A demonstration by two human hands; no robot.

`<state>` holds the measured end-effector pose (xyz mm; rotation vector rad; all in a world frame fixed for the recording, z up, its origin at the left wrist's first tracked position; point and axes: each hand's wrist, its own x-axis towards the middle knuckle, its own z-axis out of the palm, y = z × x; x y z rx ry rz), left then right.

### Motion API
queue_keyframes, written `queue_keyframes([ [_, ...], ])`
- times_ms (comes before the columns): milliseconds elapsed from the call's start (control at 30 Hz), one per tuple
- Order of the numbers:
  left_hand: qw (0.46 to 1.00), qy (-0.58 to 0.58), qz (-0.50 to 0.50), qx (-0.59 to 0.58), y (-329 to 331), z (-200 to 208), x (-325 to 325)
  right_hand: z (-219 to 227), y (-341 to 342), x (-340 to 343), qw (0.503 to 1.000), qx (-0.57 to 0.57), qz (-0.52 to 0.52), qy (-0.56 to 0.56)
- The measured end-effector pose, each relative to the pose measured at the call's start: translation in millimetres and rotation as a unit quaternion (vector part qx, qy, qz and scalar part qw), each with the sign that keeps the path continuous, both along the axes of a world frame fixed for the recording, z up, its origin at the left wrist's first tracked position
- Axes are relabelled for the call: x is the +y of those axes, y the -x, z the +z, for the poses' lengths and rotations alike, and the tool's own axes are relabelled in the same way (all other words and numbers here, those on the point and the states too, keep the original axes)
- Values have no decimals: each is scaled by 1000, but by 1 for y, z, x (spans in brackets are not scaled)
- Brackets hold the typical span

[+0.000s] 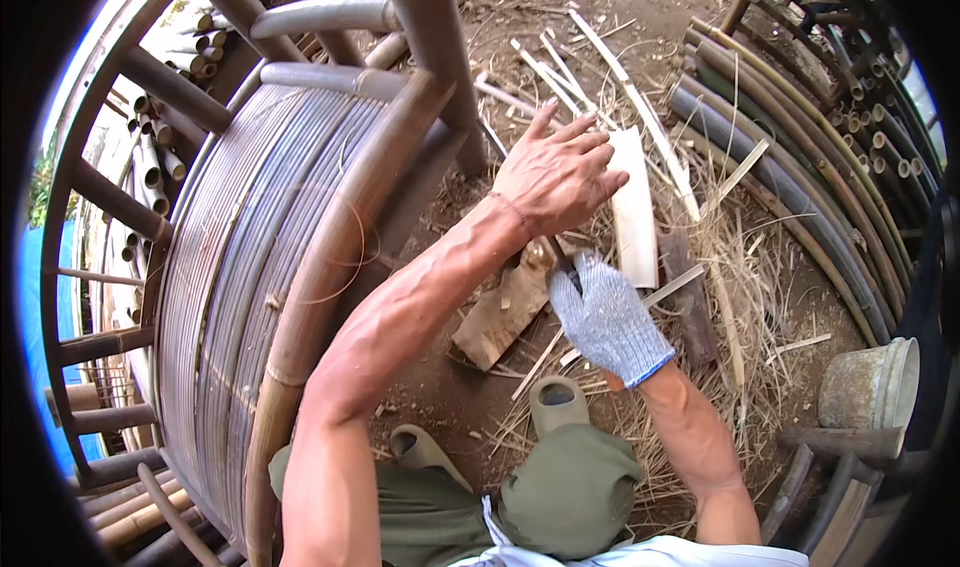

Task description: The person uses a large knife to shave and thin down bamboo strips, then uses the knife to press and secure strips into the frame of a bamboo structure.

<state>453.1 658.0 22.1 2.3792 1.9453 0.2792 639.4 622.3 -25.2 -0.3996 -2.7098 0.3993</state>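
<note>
My left hand [565, 172] is bare, back upward, with its fingers stretched out and apart. It hovers above the ground beside a pale split bamboo slat [632, 217], and nothing shows held in it. My right hand [605, 322] wears a grey knitted glove with a blue cuff. Its fingers are closed around a dark, narrow tool [563, 258], which runs up under my left hand; the tool's kind is hidden. Just left of the glove, a worn wooden block [503, 312] lies on the dirt.
A large bamboo bench [285, 197] with a slatted surface fills the left. Bamboo poles [790, 157] are stacked at the right, above a dirty white bucket [868, 382]. Shavings [760, 307] and pale strips [640, 102] litter the ground. My sandalled feet [558, 404] are close by.
</note>
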Motion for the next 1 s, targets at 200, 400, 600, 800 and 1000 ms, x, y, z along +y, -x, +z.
queue_keyframes([
  [200,972,-160,126,-116,-9,89,-31,20,-9,13,906,0,-205,370],
  [400,977,-47,60,-201,3,-18,-29,16,-21,62,940,-82,-228,240],
  [600,920,-123,141,-345,10,-38,-50,14,-39,74,943,-102,-268,168],
  [800,841,-112,198,-491,7,-44,-108,28,-31,-3,888,111,-179,408],
  [1000,856,-113,130,-487,7,-56,-121,21,-19,-31,933,99,-129,322],
])
